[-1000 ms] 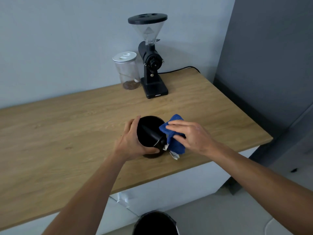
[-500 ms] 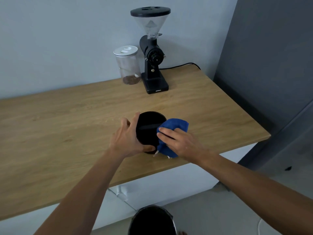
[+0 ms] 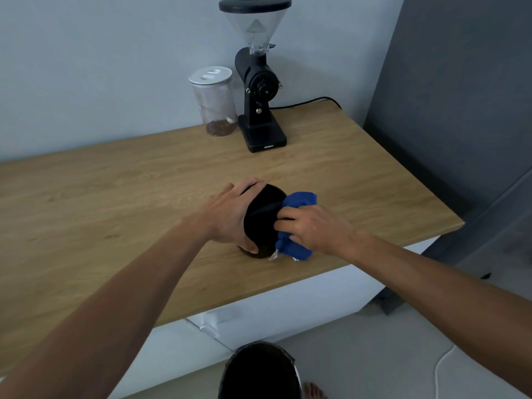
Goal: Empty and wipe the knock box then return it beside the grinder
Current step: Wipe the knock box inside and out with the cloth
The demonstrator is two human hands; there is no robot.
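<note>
Against the pale wall, your wooden countertop (image 3: 115, 197) carries the black coffee grinder (image 3: 257, 82) at the back, with a clear lidded jar (image 3: 214, 102) just beside it. Near the front edge, your left hand (image 3: 230, 217) wraps around the black knock box (image 3: 262, 223), which is tipped so its mouth faces you. Your right hand (image 3: 316, 228) is closed on a bunched blue cloth (image 3: 298, 223), pressing it against the box's right rim. On the floor below stands a dark bin (image 3: 259, 370).

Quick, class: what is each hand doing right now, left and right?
Left hand: closed around the knock box, steadying it on the counter.
Right hand: closed on the blue cloth, pressing it against the knock box.
</note>
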